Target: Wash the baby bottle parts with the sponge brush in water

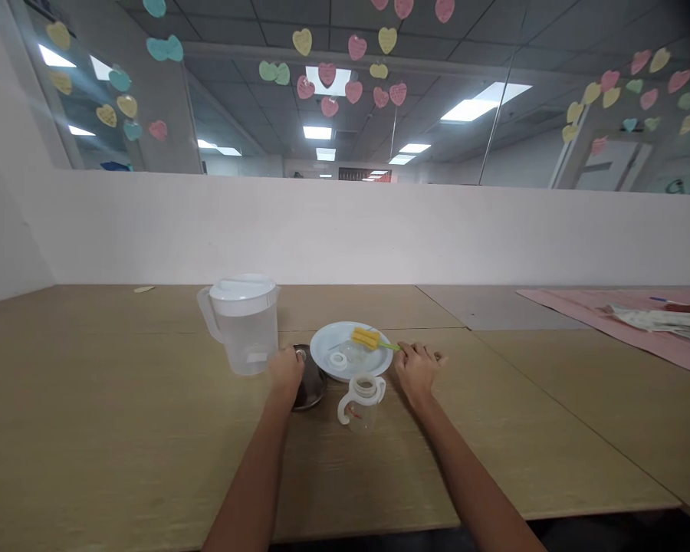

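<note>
Handled bottle (363, 392) between the grips, near side; left grip (286, 372) against dark metal dish (311, 387), can't tell if clenched; right grip (417, 369), the nearer, pinches yellow sponge brush (366, 338), long axis running left and slightly away, head over white plate (322, 343)

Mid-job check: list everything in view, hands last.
Translucent lidded plastic pitcher: one, whitish, left of plate
Round shiny metal piece: one, dark, beside plate
Round shallow plate: one, white, centre
Sponge-headed brush: one, yellow, green handle, over plate
Small ring: one, white, on plate
Two-handled bottle: one, clear, white handles, before plate
Flat cloth: one, pink, far right, items on top
Heart-shaped notes: many, mixed colours, on glass
Wood-look table: one, tan, below
Wall: white, behind
Left hand: one, bare, at metal piece
Right hand: one, bare, holding brush handle
</note>
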The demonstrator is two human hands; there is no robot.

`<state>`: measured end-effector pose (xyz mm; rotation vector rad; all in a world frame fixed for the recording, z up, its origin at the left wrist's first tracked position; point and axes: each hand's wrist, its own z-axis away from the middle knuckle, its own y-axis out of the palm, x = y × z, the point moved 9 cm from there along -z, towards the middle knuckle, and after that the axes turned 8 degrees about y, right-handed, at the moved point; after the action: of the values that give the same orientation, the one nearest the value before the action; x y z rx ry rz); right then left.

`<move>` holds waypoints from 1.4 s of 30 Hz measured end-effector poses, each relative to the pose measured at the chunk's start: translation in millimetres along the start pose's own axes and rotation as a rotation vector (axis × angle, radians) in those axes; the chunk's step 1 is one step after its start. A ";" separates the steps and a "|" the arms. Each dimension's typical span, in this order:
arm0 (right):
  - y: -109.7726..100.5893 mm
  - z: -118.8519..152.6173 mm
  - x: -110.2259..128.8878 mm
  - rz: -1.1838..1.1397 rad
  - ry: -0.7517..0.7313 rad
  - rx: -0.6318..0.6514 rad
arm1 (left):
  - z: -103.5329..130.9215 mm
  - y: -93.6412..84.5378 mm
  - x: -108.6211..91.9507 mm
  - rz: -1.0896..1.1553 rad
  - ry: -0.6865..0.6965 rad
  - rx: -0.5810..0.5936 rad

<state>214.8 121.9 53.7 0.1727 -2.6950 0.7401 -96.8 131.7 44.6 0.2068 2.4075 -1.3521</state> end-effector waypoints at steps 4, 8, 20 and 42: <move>-3.9 0.1 3.9 0.001 -0.043 -0.029 | 1.8 -8.5 -13.4 -0.048 0.083 -0.043; -4.2 2.2 10.5 -0.060 -0.104 -0.021 | 12.3 -14.8 -63.3 0.048 0.412 -0.106; -3.4 4.3 13.5 -0.208 -0.087 0.025 | 35.0 20.9 -98.6 0.134 0.628 0.063; -4.6 -1.5 -9.1 -0.324 0.098 -0.010 | 21.5 -12.3 -83.6 0.501 0.410 -0.103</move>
<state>224.7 118.9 54.0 0.5404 -2.4920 0.6181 -18.3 111.4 76.6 1.0695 2.4833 -1.0218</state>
